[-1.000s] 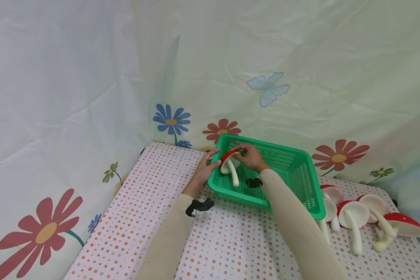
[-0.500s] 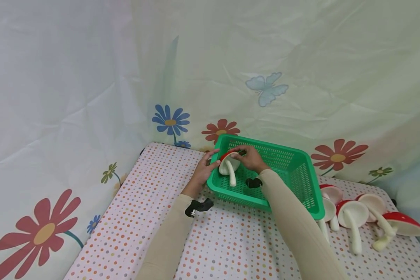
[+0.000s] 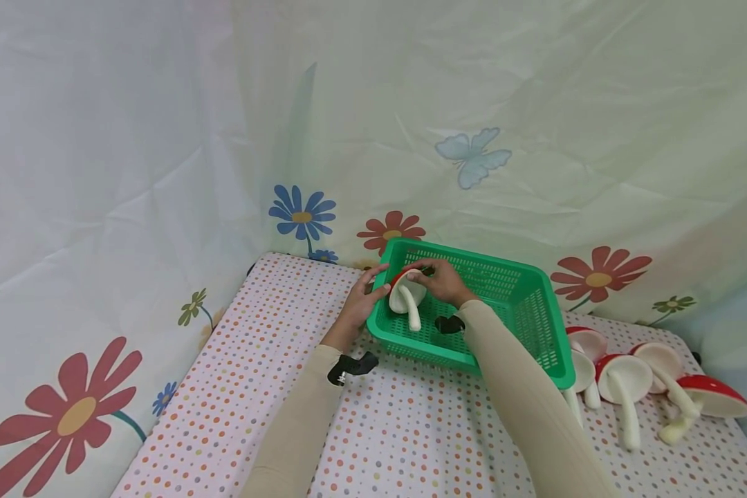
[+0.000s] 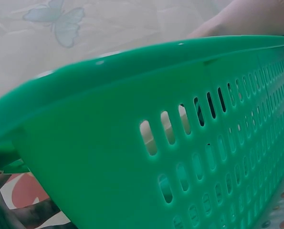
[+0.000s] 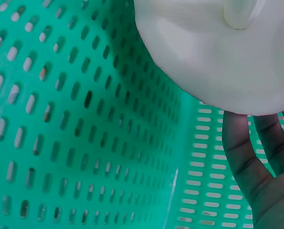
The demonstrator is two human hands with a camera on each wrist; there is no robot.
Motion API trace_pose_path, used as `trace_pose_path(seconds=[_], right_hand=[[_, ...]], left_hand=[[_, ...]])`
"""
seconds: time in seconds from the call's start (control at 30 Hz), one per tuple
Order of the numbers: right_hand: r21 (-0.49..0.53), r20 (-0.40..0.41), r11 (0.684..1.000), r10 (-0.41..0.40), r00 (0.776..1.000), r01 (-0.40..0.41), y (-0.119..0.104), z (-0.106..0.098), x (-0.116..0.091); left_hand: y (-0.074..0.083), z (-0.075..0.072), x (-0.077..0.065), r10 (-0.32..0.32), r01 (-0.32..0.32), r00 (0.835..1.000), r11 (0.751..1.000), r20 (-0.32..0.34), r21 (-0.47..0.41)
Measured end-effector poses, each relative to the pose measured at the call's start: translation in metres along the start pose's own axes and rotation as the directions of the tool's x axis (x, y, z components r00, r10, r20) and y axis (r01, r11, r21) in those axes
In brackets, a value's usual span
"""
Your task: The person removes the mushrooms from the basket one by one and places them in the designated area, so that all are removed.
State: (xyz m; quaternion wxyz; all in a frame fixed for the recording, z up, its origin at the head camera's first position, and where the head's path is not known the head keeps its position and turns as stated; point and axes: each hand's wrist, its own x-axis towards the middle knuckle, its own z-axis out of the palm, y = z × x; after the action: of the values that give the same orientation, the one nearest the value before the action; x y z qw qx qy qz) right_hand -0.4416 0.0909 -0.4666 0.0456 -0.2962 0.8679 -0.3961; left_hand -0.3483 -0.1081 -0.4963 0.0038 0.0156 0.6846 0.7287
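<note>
A mushroom (image 3: 409,294) with a red cap and a curved white stem lies tilted at the left end of the green plastic basket (image 3: 538,332), its pale underside facing me. My right hand (image 3: 443,280) holds the cap by its edge. In the right wrist view, fingers (image 5: 239,148) run behind the white underside (image 5: 204,62). On the basket's left rim rests my left hand (image 3: 357,308), thumb over the edge beside the cap. The left wrist view is mostly the basket's slotted outer wall (image 4: 94,152), with a few dark fingers (image 4: 34,212) below the rim.
Several more red-capped mushrooms (image 3: 625,380) lie in a cluster to the right of the basket. The table has a dotted cloth (image 3: 224,387). Behind it hangs a flowered curtain (image 3: 361,124), close to the basket's far side.
Within the basket the mushroom has shifted and turned slightly, its stem swinging a little left. Both hands stay in nearly the same places. The whole view has drifted slightly.
</note>
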Motion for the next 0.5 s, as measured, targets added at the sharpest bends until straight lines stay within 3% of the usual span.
trace_pose_path(seconds=[0.5], right_hand=[[-0.025, -0.011, 1.000, -0.011, 1.000, 0.011, -0.0083, -0.0086, 0.0012]], left_hand=[[0.0008, -0.0003, -0.0004, -0.010, 0.010, 1.000, 1.000, 0.004, -0.007]])
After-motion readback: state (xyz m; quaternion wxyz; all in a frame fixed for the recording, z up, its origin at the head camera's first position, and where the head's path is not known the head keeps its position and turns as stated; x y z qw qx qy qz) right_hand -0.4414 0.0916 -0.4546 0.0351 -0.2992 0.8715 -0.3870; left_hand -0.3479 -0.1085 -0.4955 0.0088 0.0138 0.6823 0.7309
